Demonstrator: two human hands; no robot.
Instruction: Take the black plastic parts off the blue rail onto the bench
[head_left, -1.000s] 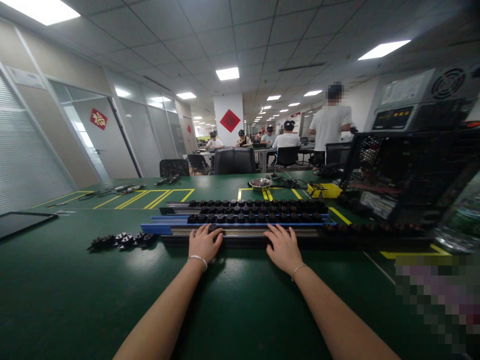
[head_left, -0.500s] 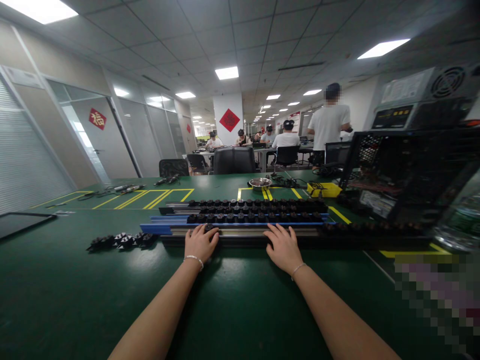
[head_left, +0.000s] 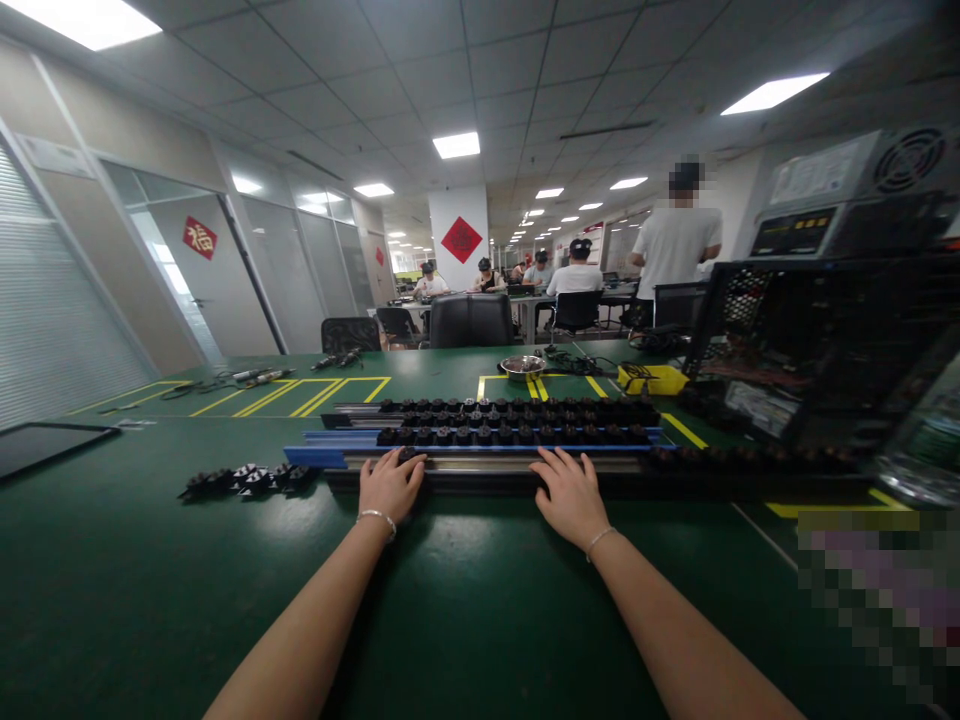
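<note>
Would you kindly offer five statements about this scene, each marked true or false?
1. The left hand and right hand are apart at the front rail. True.
2. The right hand grips a screwdriver. False: its fingers are spread over the rail.
3. A metal bowl and yellow container stand beyond the rails. True.
4. The bowl is right of the yellow container. False: it is left.
5. Loose black pieces lie left of the left hand. True.
</note>
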